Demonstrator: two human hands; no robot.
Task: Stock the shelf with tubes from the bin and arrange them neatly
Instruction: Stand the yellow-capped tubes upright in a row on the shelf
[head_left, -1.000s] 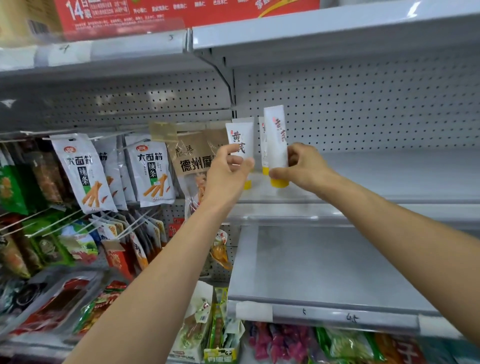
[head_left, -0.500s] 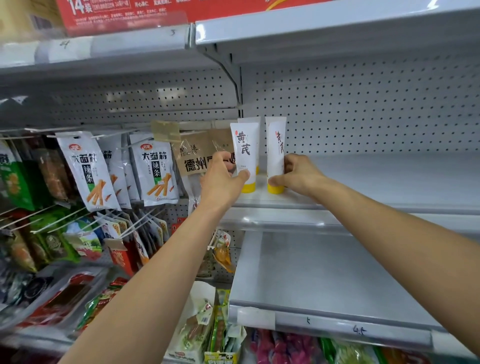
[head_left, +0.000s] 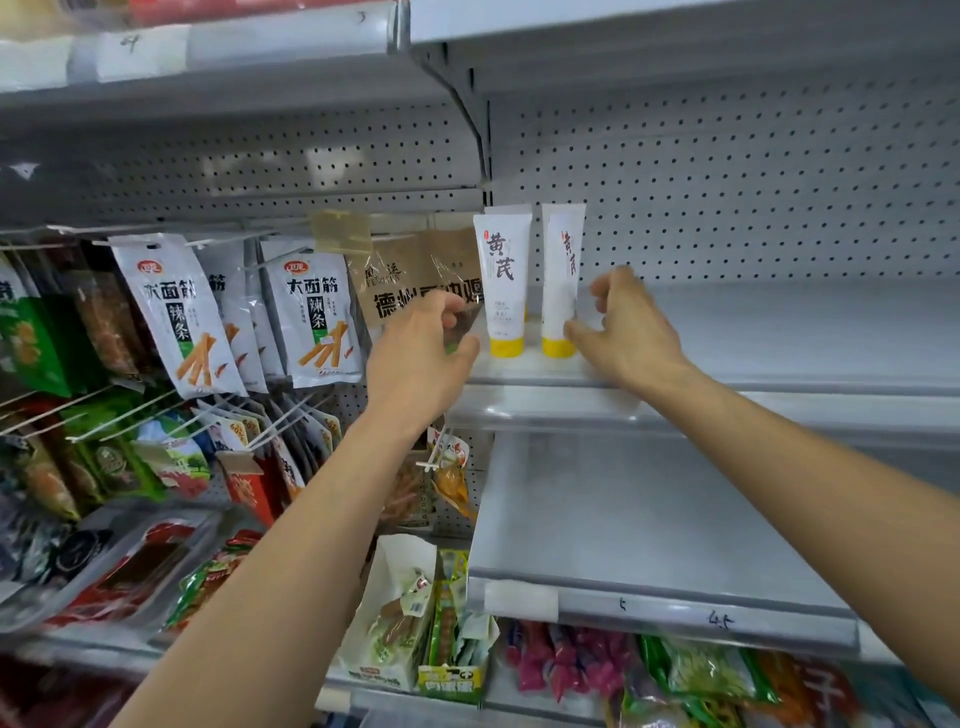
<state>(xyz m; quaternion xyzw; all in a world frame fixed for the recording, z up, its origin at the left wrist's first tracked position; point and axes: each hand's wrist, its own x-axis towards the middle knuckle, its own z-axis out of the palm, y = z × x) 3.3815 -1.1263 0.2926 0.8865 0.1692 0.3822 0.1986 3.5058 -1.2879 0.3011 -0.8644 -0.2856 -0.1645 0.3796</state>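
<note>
Two white tubes with yellow caps stand cap-down, side by side, at the left end of the grey shelf (head_left: 779, 332). These are the left tube (head_left: 501, 270) and the right tube (head_left: 561, 270). The edge of a third tube peeks out behind the left one. My left hand (head_left: 421, 353) hovers just left of the left tube with loosely curled fingers and holds nothing. My right hand (head_left: 628, 332) is blurred, its fingers spread, and its thumb is close to the right tube's cap. The bin is out of view.
Snack packets (head_left: 171, 312) hang on hooks to the left, with brown packets (head_left: 395, 286) right beside the tubes. A second grey shelf (head_left: 649, 519) lies below, above bagged goods. Another shelf (head_left: 623, 21) overhangs the pegboard back wall.
Both tubes were lowered onto the shelf and now stand on their caps. Both hands have let go and drawn slightly away from them.
</note>
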